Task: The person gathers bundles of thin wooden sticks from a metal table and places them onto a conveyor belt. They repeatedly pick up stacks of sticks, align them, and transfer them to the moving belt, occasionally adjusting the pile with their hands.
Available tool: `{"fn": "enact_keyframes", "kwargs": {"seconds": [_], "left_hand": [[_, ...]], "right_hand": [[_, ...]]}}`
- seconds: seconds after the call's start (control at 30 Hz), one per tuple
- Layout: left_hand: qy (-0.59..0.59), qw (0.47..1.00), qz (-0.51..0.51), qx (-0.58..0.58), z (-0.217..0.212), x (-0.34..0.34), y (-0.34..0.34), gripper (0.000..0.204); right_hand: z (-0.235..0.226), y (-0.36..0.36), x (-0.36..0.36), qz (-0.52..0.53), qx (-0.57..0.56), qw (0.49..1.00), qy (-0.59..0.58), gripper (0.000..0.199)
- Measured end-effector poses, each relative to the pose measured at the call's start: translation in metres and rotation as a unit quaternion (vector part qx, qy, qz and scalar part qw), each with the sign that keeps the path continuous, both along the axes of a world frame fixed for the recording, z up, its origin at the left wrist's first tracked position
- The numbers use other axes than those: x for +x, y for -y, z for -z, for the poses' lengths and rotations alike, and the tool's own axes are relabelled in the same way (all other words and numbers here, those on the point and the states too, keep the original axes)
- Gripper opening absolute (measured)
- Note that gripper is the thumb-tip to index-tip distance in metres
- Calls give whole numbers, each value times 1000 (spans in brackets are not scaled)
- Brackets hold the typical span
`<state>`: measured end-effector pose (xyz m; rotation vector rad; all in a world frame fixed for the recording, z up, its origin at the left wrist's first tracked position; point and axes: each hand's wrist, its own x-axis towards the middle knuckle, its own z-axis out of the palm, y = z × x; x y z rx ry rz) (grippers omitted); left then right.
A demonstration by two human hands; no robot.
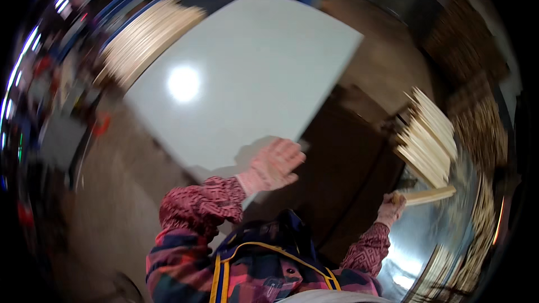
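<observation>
My left hand (pixel 273 164), in a pale pinkish work glove, is over the near corner of a large smooth light-grey panel (pixel 252 73). Its fingers are spread and hold nothing; whether the palm touches the panel I cannot tell. At my right side, my right hand (pixel 390 210), gloved too, is closed around the near end of a pale wooden strip (pixel 429 195). That strip points away to the right, over a shiny metal surface (pixel 412 241). Just beyond it lies a stack of similar wooden strips (pixel 429 140).
Another stack of pale strips (pixel 149 39) stands along the panel's far left edge, near blue rails (pixel 126 0). Bundles of brown strips (pixel 466 39) are piled at the far right. More strips (pixel 441 272) lie at the lower right. The left side is blurred.
</observation>
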<state>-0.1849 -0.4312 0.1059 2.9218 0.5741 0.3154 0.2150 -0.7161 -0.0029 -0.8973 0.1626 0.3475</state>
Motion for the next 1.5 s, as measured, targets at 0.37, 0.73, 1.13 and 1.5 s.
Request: {"fn": "enact_keyframes", "kwargs": {"seconds": [0.37,0.73,1.13,1.5], "left_hand": [[183,856,-479,-62,21,-507,170,45],[120,858,-495,-67,25,-646,82,44],[25,773,-612,-165,21,-875,-75,45],[106,915,-389,-30,23,-1018,-379,39]], "right_hand": [[-124,-278,-428,-367,-79,925,62,15],[-138,-502,-774,-560,-255,728,301,26],[-129,-629,-910,-400,-182,890,120,39],[-103,-544,-811,-196,-611,667,378,42]]}}
